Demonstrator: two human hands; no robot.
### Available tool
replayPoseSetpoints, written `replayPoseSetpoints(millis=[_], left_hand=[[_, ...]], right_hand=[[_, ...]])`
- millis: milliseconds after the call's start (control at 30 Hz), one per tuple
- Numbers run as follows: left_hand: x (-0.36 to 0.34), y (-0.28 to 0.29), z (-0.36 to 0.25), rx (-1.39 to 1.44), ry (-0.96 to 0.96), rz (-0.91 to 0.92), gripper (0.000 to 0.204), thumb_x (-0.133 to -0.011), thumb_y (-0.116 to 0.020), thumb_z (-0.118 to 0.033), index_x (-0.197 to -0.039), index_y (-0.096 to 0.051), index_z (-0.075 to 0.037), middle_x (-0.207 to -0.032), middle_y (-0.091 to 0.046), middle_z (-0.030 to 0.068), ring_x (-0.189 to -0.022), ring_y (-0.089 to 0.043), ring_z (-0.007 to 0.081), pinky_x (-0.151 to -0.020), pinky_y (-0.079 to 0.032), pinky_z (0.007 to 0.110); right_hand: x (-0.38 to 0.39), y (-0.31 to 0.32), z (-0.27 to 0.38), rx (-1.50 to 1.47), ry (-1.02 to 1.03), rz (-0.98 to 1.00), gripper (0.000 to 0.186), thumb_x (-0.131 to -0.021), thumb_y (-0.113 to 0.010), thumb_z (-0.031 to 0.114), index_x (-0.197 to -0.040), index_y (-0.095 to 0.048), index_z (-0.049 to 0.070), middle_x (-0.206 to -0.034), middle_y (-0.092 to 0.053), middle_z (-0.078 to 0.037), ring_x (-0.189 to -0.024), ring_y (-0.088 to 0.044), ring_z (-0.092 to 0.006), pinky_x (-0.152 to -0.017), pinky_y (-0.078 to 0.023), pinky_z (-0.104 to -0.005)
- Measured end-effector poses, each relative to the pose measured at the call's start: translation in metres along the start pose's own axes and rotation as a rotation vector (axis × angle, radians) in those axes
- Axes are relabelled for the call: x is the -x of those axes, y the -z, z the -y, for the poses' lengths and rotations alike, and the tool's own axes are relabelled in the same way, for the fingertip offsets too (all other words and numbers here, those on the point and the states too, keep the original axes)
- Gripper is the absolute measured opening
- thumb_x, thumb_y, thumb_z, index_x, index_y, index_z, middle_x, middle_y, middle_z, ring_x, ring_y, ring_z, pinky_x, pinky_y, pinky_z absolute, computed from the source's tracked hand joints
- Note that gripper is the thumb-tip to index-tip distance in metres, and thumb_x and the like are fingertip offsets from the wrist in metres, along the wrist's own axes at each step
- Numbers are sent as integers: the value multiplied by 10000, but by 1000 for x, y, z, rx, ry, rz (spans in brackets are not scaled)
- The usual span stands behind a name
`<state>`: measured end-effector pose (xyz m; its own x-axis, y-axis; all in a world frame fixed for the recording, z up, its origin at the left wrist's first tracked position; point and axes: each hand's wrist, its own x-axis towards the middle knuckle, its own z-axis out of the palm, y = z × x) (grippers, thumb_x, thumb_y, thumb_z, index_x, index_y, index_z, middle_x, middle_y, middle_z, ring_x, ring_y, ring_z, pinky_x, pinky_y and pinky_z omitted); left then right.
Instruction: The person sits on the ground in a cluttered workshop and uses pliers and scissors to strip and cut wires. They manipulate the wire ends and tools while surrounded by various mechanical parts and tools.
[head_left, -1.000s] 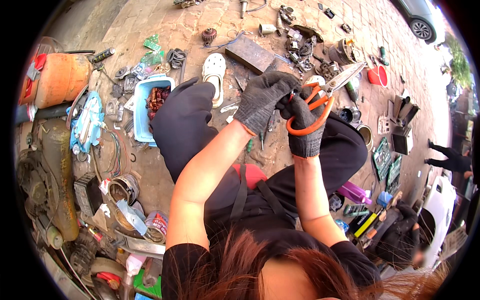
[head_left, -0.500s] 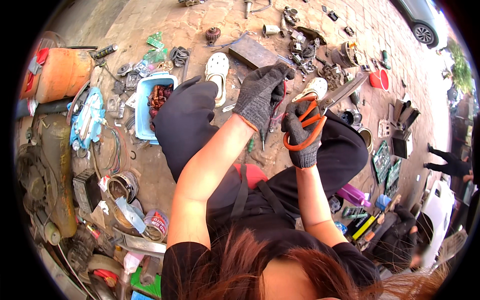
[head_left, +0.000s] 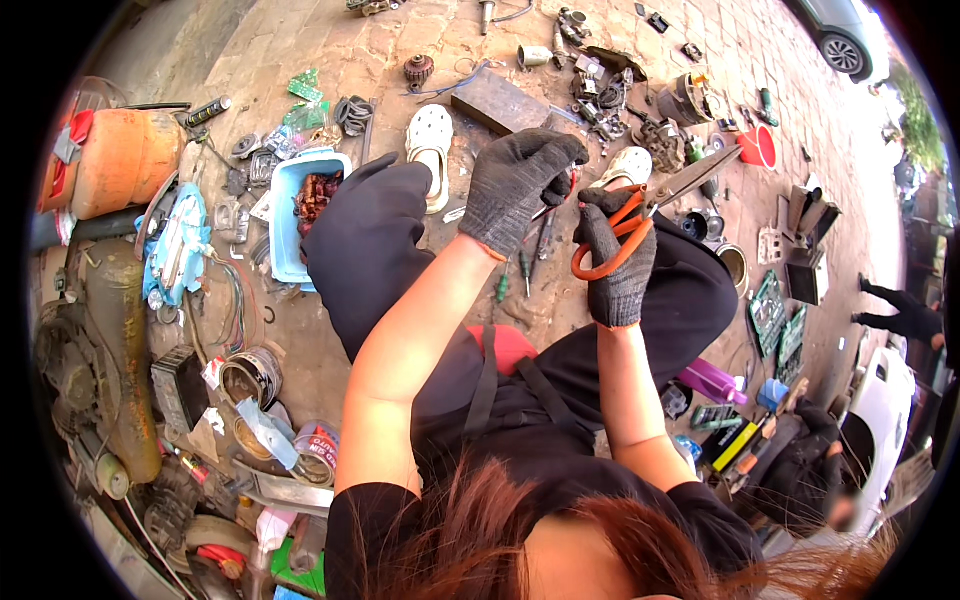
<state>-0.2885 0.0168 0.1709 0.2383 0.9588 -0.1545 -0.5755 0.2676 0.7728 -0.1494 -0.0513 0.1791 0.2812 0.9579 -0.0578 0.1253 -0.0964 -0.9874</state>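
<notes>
My left hand, in a dark grey knit glove, is closed in a pinch on a thin red wire, of which a short piece shows at the fingertips. My right hand, gloved the same way, is wrapped round large shears with orange handles. Their long grey blades point up and to the right, away from the left hand. Both hands are raised over my lap, a small gap apart. A small red tip shows by the right fingers; whether it belongs to the wire I cannot tell.
A light-blue basin with reddish-brown scraps stands by my left knee. Ahead lie a flat metal block and several machine parts. Screwdrivers rest between my legs. To the right are a red bucket and green tool cases.
The right hand with the shears has moved slightly right, and the blades have swung a little upward. The red strand that hung between the hands now shows only as short bits.
</notes>
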Motion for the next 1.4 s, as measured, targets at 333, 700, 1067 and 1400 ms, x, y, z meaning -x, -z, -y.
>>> replayPoseSetpoints(millis=[333,700,1067,1400], left_hand=[[3,-5,-5,-360,-248,-44,137,-899,-649,-86,-983,-693,12,-904,-681,35,-696,-608,77,-628,-502,216],[-4,15,-11,-164,-146,-276,157,-897,-651,-113,-977,-705,10,-755,-677,47,-588,-583,81,-556,-482,217],[-10,19,-5,-148,14,-275,184,-859,-705,-164,-925,-720,7,-702,-662,29,-561,-567,74,-503,-462,215],[-3,2,1,-265,-60,-153,158,-850,-714,-143,-921,-714,-2,-791,-691,45,-696,-613,101,-641,-493,246]], right_hand=[[-17,-11,8,358,184,-47,221,-823,-702,65,-977,-557,3,-814,-659,-56,-725,-621,-139,-679,-492,-283],[4,15,-180,313,-419,31,342,-779,-707,240,-976,-635,-31,-841,-666,-132,-726,-633,-192,-654,-494,-334],[-9,6,-286,782,-557,402,445,-825,-605,398,-963,-681,-18,-886,-684,-226,-906,-660,-368,-822,-499,-400],[-17,-19,-11,5,169,133,243,-959,-550,142,-1126,-614,-22,-964,-660,-96,-940,-606,-166,-842,-475,-290]])
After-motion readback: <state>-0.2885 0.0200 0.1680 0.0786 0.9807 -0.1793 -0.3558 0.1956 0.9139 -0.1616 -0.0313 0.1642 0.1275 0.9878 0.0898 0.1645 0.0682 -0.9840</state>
